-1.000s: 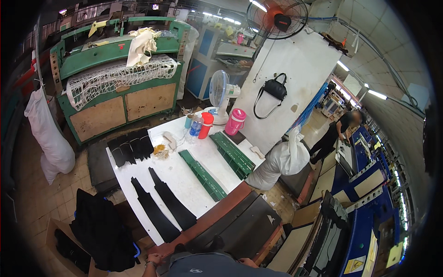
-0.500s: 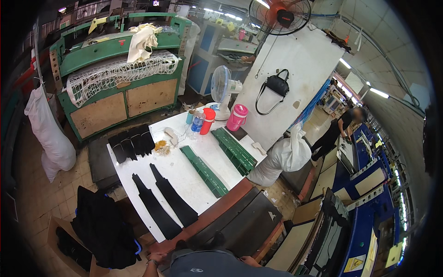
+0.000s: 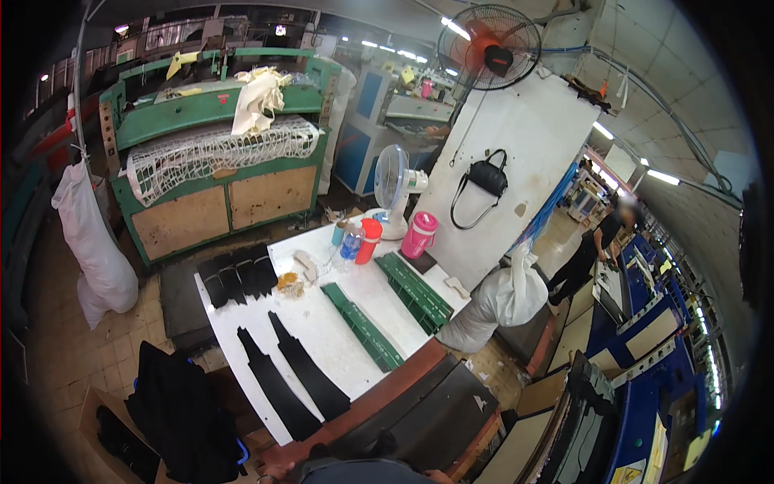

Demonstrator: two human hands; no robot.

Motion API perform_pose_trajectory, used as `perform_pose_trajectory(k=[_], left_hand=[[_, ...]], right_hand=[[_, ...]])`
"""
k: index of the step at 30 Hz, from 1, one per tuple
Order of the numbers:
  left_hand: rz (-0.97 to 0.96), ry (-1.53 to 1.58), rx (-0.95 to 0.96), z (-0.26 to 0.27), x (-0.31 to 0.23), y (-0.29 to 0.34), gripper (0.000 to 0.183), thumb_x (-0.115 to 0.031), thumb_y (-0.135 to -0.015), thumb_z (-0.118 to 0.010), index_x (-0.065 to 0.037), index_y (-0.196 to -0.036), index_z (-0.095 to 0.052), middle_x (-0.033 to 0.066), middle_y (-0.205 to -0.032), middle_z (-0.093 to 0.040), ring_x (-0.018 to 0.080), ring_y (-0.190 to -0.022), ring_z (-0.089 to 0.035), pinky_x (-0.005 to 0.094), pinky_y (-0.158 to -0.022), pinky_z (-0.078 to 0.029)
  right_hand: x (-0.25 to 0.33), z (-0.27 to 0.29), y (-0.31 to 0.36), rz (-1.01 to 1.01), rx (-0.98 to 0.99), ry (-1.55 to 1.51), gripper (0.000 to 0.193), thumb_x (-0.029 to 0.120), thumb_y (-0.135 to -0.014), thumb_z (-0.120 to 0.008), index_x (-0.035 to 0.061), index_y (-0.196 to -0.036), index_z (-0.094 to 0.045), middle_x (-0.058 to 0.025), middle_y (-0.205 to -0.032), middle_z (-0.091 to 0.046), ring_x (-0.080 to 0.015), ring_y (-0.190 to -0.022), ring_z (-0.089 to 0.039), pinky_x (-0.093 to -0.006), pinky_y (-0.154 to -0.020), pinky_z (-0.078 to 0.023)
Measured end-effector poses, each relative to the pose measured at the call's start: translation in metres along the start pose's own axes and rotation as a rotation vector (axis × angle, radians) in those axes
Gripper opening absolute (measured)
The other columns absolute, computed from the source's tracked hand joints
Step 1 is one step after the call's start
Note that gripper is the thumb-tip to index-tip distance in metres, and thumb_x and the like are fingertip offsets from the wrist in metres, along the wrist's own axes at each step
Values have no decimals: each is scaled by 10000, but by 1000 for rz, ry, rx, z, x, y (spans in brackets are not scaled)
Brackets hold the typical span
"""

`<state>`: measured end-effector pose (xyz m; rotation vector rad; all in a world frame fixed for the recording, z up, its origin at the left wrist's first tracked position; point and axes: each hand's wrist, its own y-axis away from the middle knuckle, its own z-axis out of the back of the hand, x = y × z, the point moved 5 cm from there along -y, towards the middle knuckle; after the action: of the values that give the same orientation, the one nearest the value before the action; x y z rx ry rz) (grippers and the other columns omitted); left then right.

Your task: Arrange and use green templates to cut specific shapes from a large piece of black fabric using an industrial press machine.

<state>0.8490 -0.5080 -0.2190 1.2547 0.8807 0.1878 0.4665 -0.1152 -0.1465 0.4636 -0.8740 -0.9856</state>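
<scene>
Take the middle of the white table (image 3: 391,315) as your clock's centre, with twelve pointing away from you. Your left hand (image 3: 278,471) shows near seven and your right hand (image 3: 438,476) at five, both low at the bottom rim; they are so small and blurred that I cannot tell whether either is open, closed or gripping something. Nearest your left hand are two black cloth strips (image 3: 278,395), lying flat on the table at seven, side by side with bare white between them, their wide ends toward you. At ten lies a row of black cloth pieces (image 3: 258,274) (they crowd together, so I cannot count them), with a yellow tangle (image 3: 288,282) near it at half past ten. Two long green boards (image 3: 363,327) lie slantwise, apart, between two and three. Around one stand a clear bottle (image 3: 352,244) and a red jar (image 3: 368,240), a pink jug (image 3: 419,235) and, behind them, a white fan (image 3: 393,181). Beyond the table, a green machine (image 3: 222,181) stands at eleven, a black handbag (image 3: 487,179) hangs at half past one, a white sack (image 3: 508,294) sits at three, and a black cloth heap (image 3: 177,411) is at eight.
</scene>
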Motion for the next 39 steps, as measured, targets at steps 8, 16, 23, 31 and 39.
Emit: perform_pose_trajectory(k=[8, 16, 23, 31, 39], left_hand=[[-231, -32, 13, 8, -24, -5, 615, -614, -900, -766, -2, -924, -713, 135, -858, -728, 321, -678, -734, 455, -545, -589], [-114, 56, 49, 3, -19, -9, 543, -564, -940, -746, -23, -953, -711, 136, -845, -701, 326, -683, -722, 462, -532, -581], [-145, 128, 2, 4, -17, -18, 515, -516, -959, -739, -18, -1084, -705, 134, -896, -695, 338, -700, -714, 465, -554, -602], [-128, 158, 33, 0, -25, -2, 503, -497, -927, -787, -11, -1034, -716, 110, -845, -679, 284, -647, -670, 453, -576, -604], [-115, 58, 90, -3, -32, 6, 447, -476, -845, -880, -56, -797, -737, 70, -680, -631, 214, -567, -615, 351, -490, -502]], right_hand=[[-9, -3, 6, 18, 42, -113, 388, 291, -939, -701, 36, -1223, -766, -156, -1214, -758, -314, -1114, -682, -445, -995, -518], [-1, 10, 24, 36, 16, -158, 414, 326, -960, -670, 39, -1249, -747, -161, -1226, -752, -307, -1136, -678, -437, -1004, -512], [-7, 13, 42, 36, 11, -192, 439, 356, -979, -642, 42, -1272, -731, -165, -1236, -747, -300, -1155, -674, -431, -1011, -507], [12, 32, 40, 60, -15, -227, 468, 391, -1000, -611, 46, -1298, -713, -169, -1248, -741, -292, -1177, -670, -423, -1020, -502], [7, 48, 35, 55, -36, -242, 497, 426, -1021, -580, 49, -1324, -694, -173, -1260, -735, -284, -1199, -665, -415, -1028, -496]])
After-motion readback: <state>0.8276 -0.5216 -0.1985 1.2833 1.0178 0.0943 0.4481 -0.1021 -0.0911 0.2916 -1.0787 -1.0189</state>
